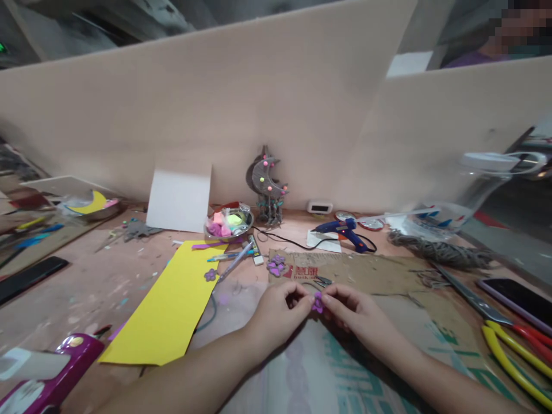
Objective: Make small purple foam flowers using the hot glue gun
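Observation:
Between the fingertips of my left hand [282, 310] and my right hand [356, 316] is a small purple flower [318, 303]. Both thumbs and index fingers pinch it from opposite sides. Just beyond my left hand, more purple flower pieces [276, 264] lie on a strip of brown cardboard [345, 270]. Another purple flower [210, 275] rests at the edge of a yellow sheet [166, 310]. A small dark metal tool [323, 281] lies right behind my fingertips. Under my forearms spreads a translucent plastic sheet [297, 374] with green print.
A blue glue gun [347, 233], a bowl of coloured clay [228, 224] and a grey moon ornament [267, 178] stand at the back. To the right are yellow-handled scissors [495, 339], a phone [517, 299], grey twine [444, 250] and a clear jug [470, 195]. A purple device [64, 374] sits front left.

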Motion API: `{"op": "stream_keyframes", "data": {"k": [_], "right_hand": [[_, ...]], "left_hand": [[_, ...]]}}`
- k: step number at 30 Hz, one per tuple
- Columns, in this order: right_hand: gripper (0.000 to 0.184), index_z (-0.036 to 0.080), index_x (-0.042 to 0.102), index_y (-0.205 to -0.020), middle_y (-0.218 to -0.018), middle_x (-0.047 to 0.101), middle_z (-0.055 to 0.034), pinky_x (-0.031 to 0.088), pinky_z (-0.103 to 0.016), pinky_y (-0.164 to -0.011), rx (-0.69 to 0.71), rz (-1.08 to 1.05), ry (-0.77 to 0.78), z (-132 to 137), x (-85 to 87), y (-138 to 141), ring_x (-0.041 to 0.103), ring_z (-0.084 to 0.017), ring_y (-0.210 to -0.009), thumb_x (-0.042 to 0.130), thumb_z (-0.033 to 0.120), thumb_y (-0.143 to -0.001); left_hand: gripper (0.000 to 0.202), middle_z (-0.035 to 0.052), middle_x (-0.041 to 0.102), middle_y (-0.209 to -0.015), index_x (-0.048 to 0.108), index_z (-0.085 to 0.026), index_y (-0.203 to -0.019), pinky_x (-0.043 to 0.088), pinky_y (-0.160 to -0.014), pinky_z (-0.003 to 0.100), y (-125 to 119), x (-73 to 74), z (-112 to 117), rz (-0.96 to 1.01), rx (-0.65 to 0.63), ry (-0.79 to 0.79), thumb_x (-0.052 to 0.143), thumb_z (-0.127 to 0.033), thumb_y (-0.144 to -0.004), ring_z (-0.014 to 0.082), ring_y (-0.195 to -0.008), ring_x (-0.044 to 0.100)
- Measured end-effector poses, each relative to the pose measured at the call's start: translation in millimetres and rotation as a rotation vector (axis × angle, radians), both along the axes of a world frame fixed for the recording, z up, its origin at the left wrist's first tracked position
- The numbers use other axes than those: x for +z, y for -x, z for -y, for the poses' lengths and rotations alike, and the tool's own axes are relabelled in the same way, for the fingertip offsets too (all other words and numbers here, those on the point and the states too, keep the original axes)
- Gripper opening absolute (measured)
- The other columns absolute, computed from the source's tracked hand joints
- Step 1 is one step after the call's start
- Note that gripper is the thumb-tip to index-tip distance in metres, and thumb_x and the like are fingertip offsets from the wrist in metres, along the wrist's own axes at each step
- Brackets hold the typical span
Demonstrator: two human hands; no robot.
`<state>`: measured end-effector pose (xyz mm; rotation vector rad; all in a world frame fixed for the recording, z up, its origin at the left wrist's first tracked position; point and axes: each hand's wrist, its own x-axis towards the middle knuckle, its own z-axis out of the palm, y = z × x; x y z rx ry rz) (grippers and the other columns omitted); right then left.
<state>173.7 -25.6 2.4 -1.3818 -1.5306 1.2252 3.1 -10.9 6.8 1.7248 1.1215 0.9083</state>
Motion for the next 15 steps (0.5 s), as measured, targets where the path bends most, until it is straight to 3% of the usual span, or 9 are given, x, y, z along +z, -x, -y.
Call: {"op": "stream_keyframes", "data": {"k": [15], "right_hand": [[0.027, 0.018, 0.055, -0.070, -0.053, 0.049, 0.0041, 0.031, -0.019, -0.041, 0.027, 0.102, -0.069, 3.3, 4.5, 2.9, 0.040, -0.007, -0.045, 0.052, 0.042, -0.081]], "left_hand": [[0.022, 0.0029, 0.065, -0.074, 0.064, -0.015, -0.075, 0.043, -0.065, 0.023, 1.4, -1.8, 0.8, 0.006, -0.080, 0.010, 0.050, -0.031, -0.081, 0.0143, -0.071, 0.058]]}}
